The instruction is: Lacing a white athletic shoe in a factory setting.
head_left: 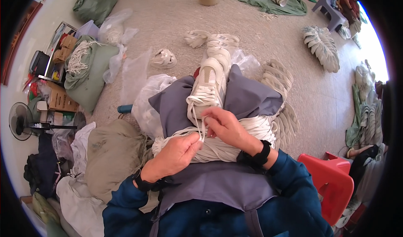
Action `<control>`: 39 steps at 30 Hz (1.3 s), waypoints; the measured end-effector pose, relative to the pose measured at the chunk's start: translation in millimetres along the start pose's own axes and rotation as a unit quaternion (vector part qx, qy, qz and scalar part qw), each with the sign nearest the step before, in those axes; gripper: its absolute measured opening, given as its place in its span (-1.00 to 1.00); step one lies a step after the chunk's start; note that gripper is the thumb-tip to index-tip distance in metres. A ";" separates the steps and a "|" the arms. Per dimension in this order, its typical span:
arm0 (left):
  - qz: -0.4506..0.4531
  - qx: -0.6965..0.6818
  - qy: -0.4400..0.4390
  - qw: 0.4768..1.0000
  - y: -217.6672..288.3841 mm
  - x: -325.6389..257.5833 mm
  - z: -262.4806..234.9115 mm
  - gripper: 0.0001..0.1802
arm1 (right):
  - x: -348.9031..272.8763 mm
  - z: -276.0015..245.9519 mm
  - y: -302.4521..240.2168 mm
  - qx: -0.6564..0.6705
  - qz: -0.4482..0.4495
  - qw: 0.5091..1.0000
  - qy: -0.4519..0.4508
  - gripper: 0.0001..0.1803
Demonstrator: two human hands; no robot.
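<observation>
Nearest, the left hand (176, 153) is pinched shut on a white lace (201, 130), just beside a bundle of white laces (222, 147) on the lap. The right hand (224, 126) has its fingers closed around the same lace. Farther off, the white shoe (208, 84) lies on a grey cloth (247, 96), toe pointing away.
</observation>
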State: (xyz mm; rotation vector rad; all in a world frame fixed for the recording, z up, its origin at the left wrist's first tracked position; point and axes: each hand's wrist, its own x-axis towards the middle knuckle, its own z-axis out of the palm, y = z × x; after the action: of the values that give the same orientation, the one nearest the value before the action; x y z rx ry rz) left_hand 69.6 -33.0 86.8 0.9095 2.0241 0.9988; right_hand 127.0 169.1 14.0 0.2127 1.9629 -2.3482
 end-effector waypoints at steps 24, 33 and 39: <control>-0.039 0.118 0.170 0.978 -38.5 -9.6 -77.1 -0.73 | 1.3 4.1 4.4 0.067 0.194 0.979 -0.004 -0.77; 0.171 0.294 0.188 0.921 -57.4 63.9 -12.4 -0.80 | -11.5 16.4 8.4 -0.011 0.101 0.993 -0.054 -0.78; 0.198 0.308 0.194 0.910 -59.2 68.1 -14.3 -0.91 | -26.7 -4.7 -7.9 -0.036 0.145 0.988 -0.026 -0.77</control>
State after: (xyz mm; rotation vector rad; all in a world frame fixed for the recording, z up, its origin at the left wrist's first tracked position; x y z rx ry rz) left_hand 6.4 -9.8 24.9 1.6077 2.6305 0.7860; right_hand 152.5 174.2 25.0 0.3977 1.8474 -2.0765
